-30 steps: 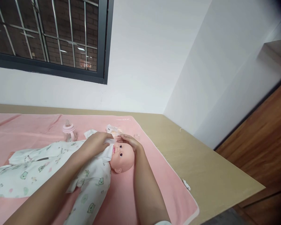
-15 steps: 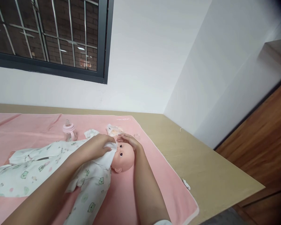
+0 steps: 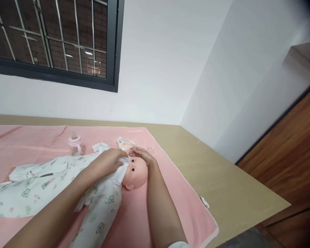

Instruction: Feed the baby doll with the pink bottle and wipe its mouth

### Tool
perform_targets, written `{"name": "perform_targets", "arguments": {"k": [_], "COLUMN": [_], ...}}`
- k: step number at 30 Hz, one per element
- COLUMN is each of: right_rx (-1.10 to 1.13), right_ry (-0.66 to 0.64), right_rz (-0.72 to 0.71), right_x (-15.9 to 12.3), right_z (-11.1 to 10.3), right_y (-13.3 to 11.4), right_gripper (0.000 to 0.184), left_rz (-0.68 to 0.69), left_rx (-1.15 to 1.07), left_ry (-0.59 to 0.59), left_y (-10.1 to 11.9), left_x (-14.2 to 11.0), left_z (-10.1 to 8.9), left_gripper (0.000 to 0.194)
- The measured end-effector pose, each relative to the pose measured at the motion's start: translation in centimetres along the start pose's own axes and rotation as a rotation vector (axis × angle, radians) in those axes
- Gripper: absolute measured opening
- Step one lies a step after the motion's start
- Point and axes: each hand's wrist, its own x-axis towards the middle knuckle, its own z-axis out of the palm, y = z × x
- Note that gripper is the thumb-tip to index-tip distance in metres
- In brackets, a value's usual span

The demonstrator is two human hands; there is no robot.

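A baby doll (image 3: 138,177) lies on its back with its head to the right, dressed in white clothes (image 3: 51,186) with green animal prints. My left hand (image 3: 111,161) is closed on a white cloth (image 3: 119,174) at the doll's chin, and the cloth covers its mouth. Around the far side of the doll's head curves my right hand (image 3: 143,155), fingers stretched out and resting near the cheek. Its palm is hidden. Beyond the doll's body stands a baby bottle (image 3: 76,144) with a pink collar and handle. A clear plastic packet (image 3: 124,142) lies just past my hands.
A pink mat (image 3: 175,186) is spread under the doll on a tan tabletop (image 3: 222,179). A small clear item (image 3: 150,149) lies beyond my right hand. A white scrap (image 3: 205,202) sits at the mat's right edge. Behind are a white wall and a barred window (image 3: 67,38).
Very little differs. My left hand and the cloth have edged slightly toward the doll's nose; my right hand stays at the head. The view has shifted marginally.
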Motion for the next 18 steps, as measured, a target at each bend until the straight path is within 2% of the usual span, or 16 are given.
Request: {"name": "perform_targets", "arguments": {"k": [11,18], "right_rx": [0.015,0.007], "right_ry": [0.010,0.015], "right_rz": [0.009,0.005], "right_x": [0.2,0.1], "right_z": [-0.1,-0.1], "right_y": [0.2,0.0], "right_gripper": [0.039,0.039], "left_rz": [-0.067,-0.110], "left_rx": [0.048,0.024], "left_ry": [0.036,0.022], "left_y": [0.0,0.1], "left_x": [0.2,-0.2], "left_z": [0.2,-1.4], "left_gripper": [0.036,0.035]}}
